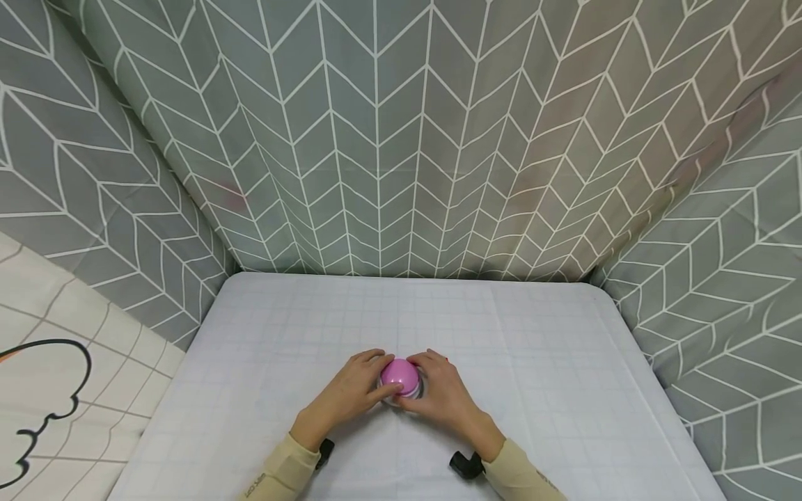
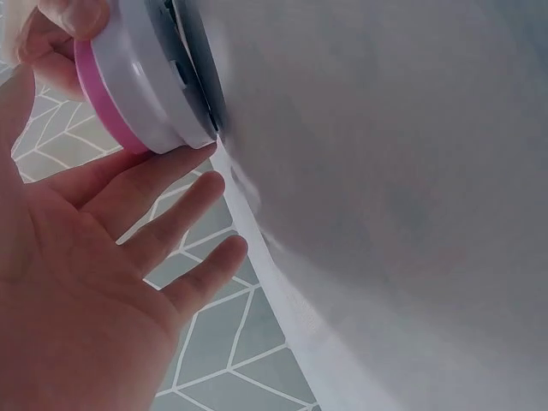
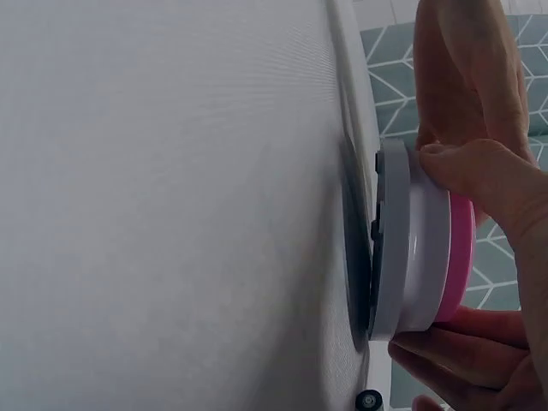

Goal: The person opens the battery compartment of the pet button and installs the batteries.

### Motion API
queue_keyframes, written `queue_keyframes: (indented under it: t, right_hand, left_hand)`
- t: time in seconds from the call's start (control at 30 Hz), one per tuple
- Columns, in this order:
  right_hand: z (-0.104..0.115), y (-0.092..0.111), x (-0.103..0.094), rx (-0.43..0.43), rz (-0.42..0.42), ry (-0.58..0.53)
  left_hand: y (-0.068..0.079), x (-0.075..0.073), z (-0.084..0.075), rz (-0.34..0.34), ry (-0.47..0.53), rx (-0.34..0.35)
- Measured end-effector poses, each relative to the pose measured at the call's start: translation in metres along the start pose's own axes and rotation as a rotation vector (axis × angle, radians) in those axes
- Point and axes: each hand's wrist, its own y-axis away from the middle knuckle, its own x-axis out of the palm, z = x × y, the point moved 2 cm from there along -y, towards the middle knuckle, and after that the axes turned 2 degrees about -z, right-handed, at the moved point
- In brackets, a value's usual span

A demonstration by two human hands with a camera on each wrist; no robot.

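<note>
A round device (image 1: pixel 401 376) with a glossy pink domed top, white body and grey base sits between my hands near the front middle of the table. My left hand (image 1: pixel 352 388) grips it from the left, its thumb across the front of the pink dome and a finger at the back edge. From the right, my right hand (image 1: pixel 446 393) holds it too, with the thumb on the white side wall. In the right wrist view, small dark feet show under the base, and a dark shape lies between base and cloth; whether they touch I cannot tell.
A white, faintly gridded cloth (image 1: pixel 301 313) covers the table. Grey chevron-patterned curtains (image 1: pixel 401 174) stand at the back and both sides. Pale checked fabric (image 1: pixel 94 390) with a black outline drawing hangs at lower left. Black wrist cameras (image 1: pixel 466 465) sit under the sleeves.
</note>
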Motion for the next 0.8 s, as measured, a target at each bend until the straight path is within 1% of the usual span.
queue_keyframes:
  t: [0.23, 0.3, 0.47, 0.57, 0.67, 0.8]
  right_hand:
    - [-0.001, -0.004, -0.003, 0.017, 0.026, 0.014]
    - [-0.001, -0.005, -0.005, 0.022, 0.030, 0.018]
    - [-0.002, -0.007, -0.011, 0.043, 0.049, -0.029]
    - [-0.002, -0.008, -0.015, 0.074, 0.071, -0.068]
    - [-0.002, -0.009, -0.018, 0.107, 0.098, -0.099]
    - [-0.001, -0.012, -0.023, 0.178, 0.153, -0.157]
  left_hand:
    - [0.000, -0.004, 0.000, 0.015, 0.023, 0.004]
    - [0.000, -0.006, -0.001, 0.018, 0.026, 0.016]
    - [0.000, -0.011, 0.004, 0.027, 0.026, 0.031]
    - [0.001, -0.014, 0.006, 0.040, 0.049, 0.023]
    - [0.004, -0.017, 0.007, 0.038, 0.087, 0.029]
    - [0.007, -0.020, 0.006, 0.017, 0.135, 0.081]
